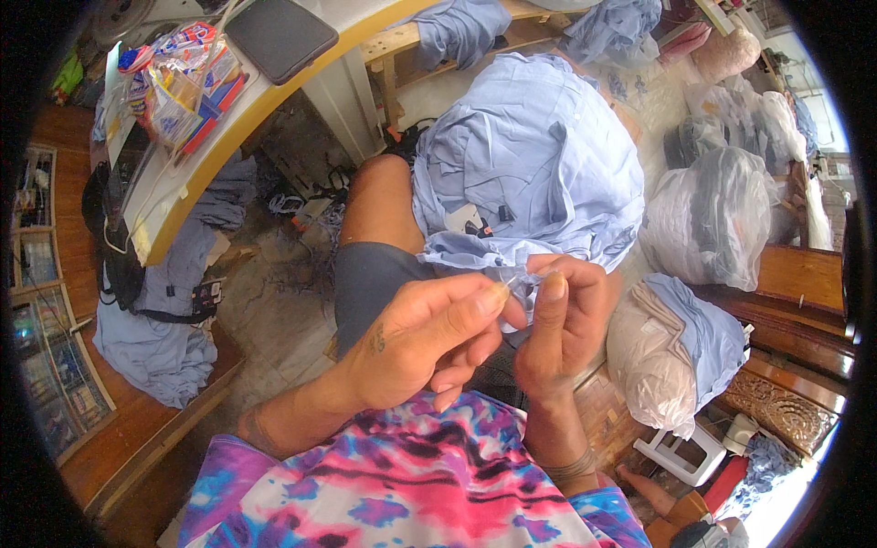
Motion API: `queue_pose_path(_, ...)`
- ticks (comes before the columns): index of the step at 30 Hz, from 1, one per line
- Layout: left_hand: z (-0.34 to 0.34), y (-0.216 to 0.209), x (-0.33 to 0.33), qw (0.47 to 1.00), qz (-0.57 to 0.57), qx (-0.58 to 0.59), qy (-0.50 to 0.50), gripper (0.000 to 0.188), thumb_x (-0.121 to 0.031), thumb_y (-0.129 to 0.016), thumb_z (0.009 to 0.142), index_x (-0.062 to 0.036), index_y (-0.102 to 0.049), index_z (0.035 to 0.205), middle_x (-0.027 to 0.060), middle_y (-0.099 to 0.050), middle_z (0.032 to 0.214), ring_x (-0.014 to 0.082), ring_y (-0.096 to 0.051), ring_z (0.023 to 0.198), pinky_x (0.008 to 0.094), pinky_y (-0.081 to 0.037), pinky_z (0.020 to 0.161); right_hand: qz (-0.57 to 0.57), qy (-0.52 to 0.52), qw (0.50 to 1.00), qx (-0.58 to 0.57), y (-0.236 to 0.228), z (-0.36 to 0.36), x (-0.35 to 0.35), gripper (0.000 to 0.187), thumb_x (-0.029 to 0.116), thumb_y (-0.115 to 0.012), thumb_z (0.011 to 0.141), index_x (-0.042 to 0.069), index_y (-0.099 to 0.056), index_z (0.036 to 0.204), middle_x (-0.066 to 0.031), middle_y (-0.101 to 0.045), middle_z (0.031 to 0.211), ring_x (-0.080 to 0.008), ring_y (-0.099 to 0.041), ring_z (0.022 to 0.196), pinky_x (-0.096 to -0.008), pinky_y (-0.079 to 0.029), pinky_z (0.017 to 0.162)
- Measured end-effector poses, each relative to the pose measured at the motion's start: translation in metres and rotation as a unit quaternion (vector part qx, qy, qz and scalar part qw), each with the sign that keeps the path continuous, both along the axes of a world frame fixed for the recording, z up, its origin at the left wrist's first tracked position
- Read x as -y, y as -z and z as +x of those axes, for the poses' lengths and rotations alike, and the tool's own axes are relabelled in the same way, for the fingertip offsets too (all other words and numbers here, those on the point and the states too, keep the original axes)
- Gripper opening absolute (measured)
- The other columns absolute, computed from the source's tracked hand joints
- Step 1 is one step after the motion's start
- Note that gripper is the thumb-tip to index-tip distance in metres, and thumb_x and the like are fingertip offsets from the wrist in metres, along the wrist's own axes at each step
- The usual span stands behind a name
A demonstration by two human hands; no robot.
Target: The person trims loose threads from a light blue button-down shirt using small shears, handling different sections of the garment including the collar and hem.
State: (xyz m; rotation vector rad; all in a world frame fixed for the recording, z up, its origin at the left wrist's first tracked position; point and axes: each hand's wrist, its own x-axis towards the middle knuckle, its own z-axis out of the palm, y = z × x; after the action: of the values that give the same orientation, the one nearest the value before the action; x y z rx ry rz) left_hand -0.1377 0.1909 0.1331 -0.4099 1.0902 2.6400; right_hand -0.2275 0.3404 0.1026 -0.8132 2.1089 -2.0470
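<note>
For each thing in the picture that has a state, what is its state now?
Left hand: fingers pinched on the garment's edge.
Right hand: fingers pinched on the same edge.
Light-blue garment: crumpled, draped over the person's lap.
Clear bags: filled with cloth, lying on the floor.
Dark tablet: lying flat on the table, screen dark.
White stool: standing upright.
</note>
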Motion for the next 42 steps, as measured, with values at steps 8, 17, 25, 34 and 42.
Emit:
queue_pose_path(8,0.004,0.001,-0.002,0.999,-0.018,0.037,-0.027,0.039,-0.035,-0.051,0.109,0.0034,-0.061,0.111,0.0020,-0.051,0.070,0.0044,-0.039,0.043,0.0215,-0.033,0.038,0.027,-0.011,0.998,-0.050,0.004,0.002,0.002,0.014,0.013,-0.052,0.108,-0.001,-0.053,0.107,-0.0148,-0.068,0.102,-0.0086,-0.052,0.074,-0.0233,-0.045,0.068)
queue_pose_path(17,-0.001,0.005,0.000,0.991,-0.049,-0.043,-0.116,0.034,-0.030,-0.057,0.107,0.0025,-0.059,0.114,-0.0028,-0.046,0.068,0.0015,-0.031,0.044,0.0196,-0.024,0.039,0.046,0.009,0.998,-0.032,0.005,0.002,-0.008,0.011,0.012,-0.053,0.107,0.001,-0.053,0.104,-0.0123,-0.068,0.098,-0.0110,-0.053,0.073,-0.0263,-0.046,0.068)
queue_pose_path(25,-0.061,0.028,0.011,0.972,-0.213,-0.078,0.069,0.022,-0.028,-0.066,0.102,-0.0078,-0.063,0.109,-0.0093,-0.045,0.066,0.0001,-0.037,0.050,0.0202,-0.024,0.043,0.078,0.017,0.994,-0.073,0.005,-0.005,-0.026,0.009,0.009,-0.055,0.106,0.000,-0.055,0.104,-0.0116,-0.067,0.096,-0.0186,-0.059,0.078,-0.0296,-0.048,0.072)
queue_pose_path(34,-0.056,0.020,-0.034,0.978,-0.160,-0.113,-0.067,0.018,-0.021,-0.069,0.100,-0.0056,-0.062,0.107,-0.0055,-0.056,0.077,0.0009,-0.040,0.050,0.0198,-0.029,0.043,0.118,0.149,0.974,-0.122,-0.010,-0.013,-0.034,0.009,0.008,-0.057,0.104,-0.001,-0.059,0.103,-0.0122,-0.068,0.102,-0.0169,-0.062,0.076,-0.0281,-0.050,0.069)
queue_pose_path(42,-0.047,0.031,-0.061,0.982,-0.160,-0.057,-0.084,0.020,-0.010,-0.075,0.095,-0.0033,-0.063,0.109,-0.0020,-0.061,0.079,0.0018,-0.047,0.052,0.0197,-0.032,0.042,-0.128,0.123,0.965,0.194,-0.011,0.008,-0.049,0.011,0.013,-0.054,0.108,0.002,-0.052,0.108,-0.0109,-0.066,0.106,-0.0041,-0.050,0.060,-0.0189,-0.041,0.055)
